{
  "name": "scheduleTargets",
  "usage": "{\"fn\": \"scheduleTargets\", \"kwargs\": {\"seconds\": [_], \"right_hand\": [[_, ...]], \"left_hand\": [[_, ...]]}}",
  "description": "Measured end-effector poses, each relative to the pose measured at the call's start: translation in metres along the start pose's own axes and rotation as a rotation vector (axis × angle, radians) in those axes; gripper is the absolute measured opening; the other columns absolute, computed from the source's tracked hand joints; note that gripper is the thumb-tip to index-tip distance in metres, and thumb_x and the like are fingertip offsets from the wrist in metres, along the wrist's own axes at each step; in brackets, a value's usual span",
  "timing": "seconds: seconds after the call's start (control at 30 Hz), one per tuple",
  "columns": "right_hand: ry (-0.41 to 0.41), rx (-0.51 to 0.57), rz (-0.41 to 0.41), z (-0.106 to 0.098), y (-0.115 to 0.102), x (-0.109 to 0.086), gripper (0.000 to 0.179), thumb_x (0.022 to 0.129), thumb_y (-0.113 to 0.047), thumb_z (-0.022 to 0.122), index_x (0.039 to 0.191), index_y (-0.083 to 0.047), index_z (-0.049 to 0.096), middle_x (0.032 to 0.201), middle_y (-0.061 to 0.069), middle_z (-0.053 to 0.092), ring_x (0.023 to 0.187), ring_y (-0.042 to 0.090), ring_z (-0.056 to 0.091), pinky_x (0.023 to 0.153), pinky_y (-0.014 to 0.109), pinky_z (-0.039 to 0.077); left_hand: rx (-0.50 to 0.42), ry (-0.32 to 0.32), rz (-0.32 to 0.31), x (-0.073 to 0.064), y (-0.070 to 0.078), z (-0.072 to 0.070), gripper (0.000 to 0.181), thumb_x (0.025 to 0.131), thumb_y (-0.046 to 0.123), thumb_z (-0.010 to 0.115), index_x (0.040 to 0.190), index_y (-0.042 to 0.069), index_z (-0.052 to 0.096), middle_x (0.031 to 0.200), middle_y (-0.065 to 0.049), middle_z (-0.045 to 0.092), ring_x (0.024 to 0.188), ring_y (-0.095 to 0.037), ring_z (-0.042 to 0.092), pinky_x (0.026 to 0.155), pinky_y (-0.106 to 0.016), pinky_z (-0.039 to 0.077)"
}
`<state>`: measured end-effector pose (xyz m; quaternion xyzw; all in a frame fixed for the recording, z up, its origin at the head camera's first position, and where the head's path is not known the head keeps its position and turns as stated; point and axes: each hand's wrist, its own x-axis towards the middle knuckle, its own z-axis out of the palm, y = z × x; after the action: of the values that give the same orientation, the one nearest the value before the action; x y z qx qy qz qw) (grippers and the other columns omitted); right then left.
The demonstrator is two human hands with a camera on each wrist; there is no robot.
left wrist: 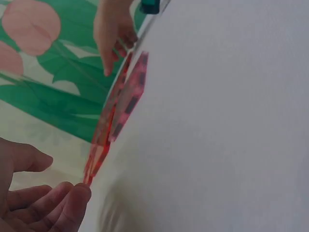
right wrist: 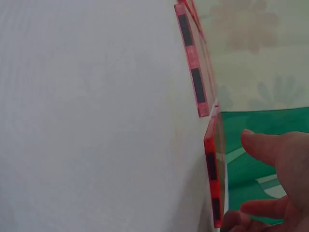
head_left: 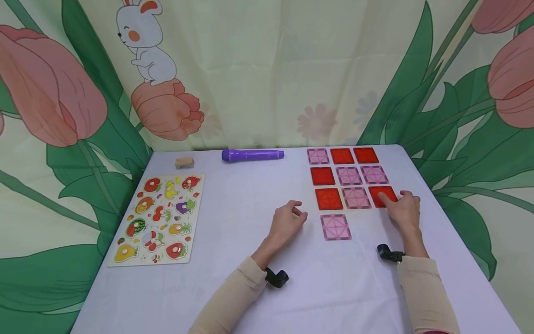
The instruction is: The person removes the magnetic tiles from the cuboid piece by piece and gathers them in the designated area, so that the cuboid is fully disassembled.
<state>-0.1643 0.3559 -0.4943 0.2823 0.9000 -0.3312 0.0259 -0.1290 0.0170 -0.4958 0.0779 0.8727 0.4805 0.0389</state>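
My right hand point(head_left: 403, 211) is at the right end of the third row of square magnetic tiles, its thumb over a red tile point(head_left: 377, 196). In the right wrist view that tile point(right wrist: 213, 169) lies flat on the cloth. The thumb point(right wrist: 260, 145) stands apart from it, and the lower fingertips are right at its edge. My left hand point(head_left: 288, 221) holds nothing and hovers left of the tiles, fingers loosely bent. Nearest to it are a red tile point(head_left: 329, 199) and a single pink tile point(head_left: 335, 227) in front of the rows. A pink tile point(head_left: 356, 198) lies between the two red ones.
Two further rows mix pink tiles point(head_left: 349, 176) and red tiles point(head_left: 342, 156) behind. A purple toy microphone point(head_left: 252, 155) lies at the table's back edge. A fruit puzzle board point(head_left: 160, 221) lies at left, with a small wooden block point(head_left: 184, 163) behind it. A printed curtain point(head_left: 258, 93) hangs behind.
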Motion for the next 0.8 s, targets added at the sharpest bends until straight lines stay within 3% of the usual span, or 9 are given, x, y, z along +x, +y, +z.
{"fn": "scheduleTargets", "kwargs": {"seconds": [0.2,0.47,0.8], "right_hand": [[0.040,0.017,-0.051,-0.001,-0.017,-0.009,0.089,0.098,-0.054,0.051,0.154,0.007,0.021,0.149,0.036,0.027,0.132,0.047,0.039,0.104,0.062,0.049],[0.089,0.048,-0.222,0.001,-0.053,-0.033,0.080,0.098,-0.047,0.055,0.153,0.005,0.029,0.146,0.032,0.036,0.131,0.044,0.041,0.102,0.060,0.051],[0.125,0.134,-0.398,0.012,-0.088,-0.063,0.069,0.096,-0.044,0.060,0.150,-0.005,0.042,0.141,0.024,0.047,0.123,0.037,0.049,0.100,0.057,0.054]], "left_hand": [[0.018,0.102,-0.003,0.000,-0.015,-0.029,0.039,0.094,0.025,0.066,0.127,0.004,0.065,0.093,-0.004,0.072,0.061,-0.006,0.058,0.057,-0.018,0.046],[0.078,0.198,-0.020,0.001,-0.023,-0.066,0.039,0.094,0.025,0.066,0.127,0.006,0.065,0.097,-0.006,0.074,0.073,-0.014,0.066,0.062,-0.024,0.054],[0.173,0.324,0.046,0.005,-0.022,-0.102,0.041,0.095,0.025,0.065,0.130,0.004,0.063,0.112,-0.013,0.071,0.099,-0.029,0.068,0.086,-0.042,0.057]]}}
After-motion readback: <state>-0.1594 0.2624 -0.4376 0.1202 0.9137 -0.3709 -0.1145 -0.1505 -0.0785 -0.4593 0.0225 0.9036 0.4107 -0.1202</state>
